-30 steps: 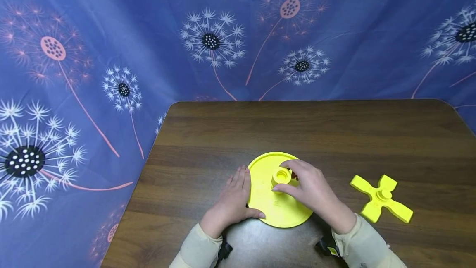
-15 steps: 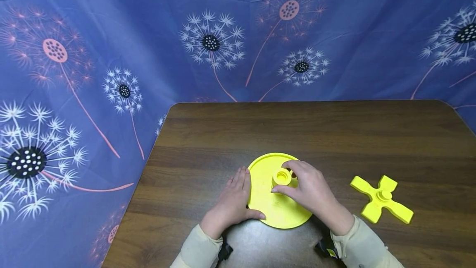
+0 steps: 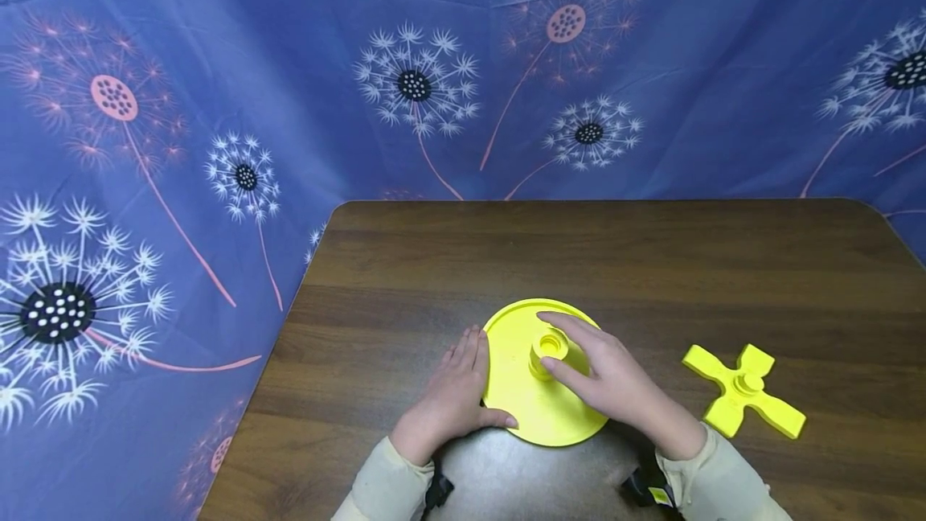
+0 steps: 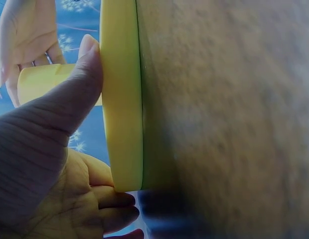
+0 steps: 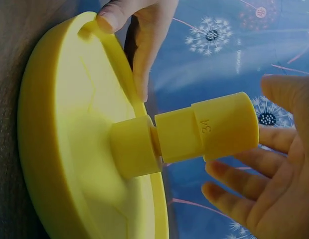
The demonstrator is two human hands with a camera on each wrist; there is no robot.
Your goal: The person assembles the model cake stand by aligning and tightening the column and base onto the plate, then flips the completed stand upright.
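A round yellow base (image 3: 517, 392) with a raised rim lies on the table in front of me. My left hand (image 3: 452, 392) rests along its left edge, fingers straight and thumb touching the rim. From the base's central socket (image 5: 134, 147) rises a stepped yellow post (image 5: 227, 124) marked "3A", with a narrow neck showing between them. My right hand (image 3: 615, 376) is spread around the post's top; in the right wrist view the thumb stands apart from it and the fingers lie behind and below. Whether any fingertip touches the post, I cannot tell.
A yellow four-armed cross piece (image 3: 745, 384) with a round stub in its middle lies to the right of the base. The brown wooden table (image 3: 615, 252) ends at a blue dandelion-print cloth (image 3: 492, 63).
My right hand has loosened from the post, its thumb and fingers spreading apart. The post still stands in the base. My left hand stays on the base's edge.
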